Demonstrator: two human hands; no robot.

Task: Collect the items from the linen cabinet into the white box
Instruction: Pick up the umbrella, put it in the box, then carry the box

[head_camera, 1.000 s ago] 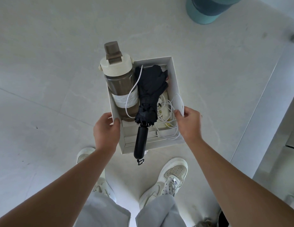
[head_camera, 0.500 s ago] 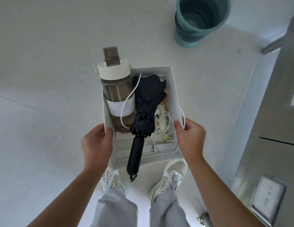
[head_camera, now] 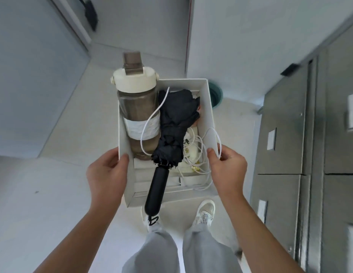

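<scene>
I carry the white box [head_camera: 208, 107] in front of me above the floor. My left hand [head_camera: 106, 176] grips its left wall and my right hand [head_camera: 228, 170] grips its right wall. Inside lie a brown bottle [head_camera: 137, 109] with a cream lid, sticking out past the far rim, and a folded black umbrella [head_camera: 175, 127] whose handle juts over the near rim. A white cable [head_camera: 199, 154] is tangled on the right side, with one loop hanging over the wall by my right thumb.
Grey metal cabinet doors [head_camera: 286, 134] stand at the right. A teal bucket [head_camera: 216, 94] sits on the floor just beyond the box. White walls and a corner lie ahead. My feet in white shoes [head_camera: 205, 212] are below the box.
My view has tilted up and forward as I walk with the box. The teal bucket has slid from the top of the view to behind the box. Both hands keep their grip.
</scene>
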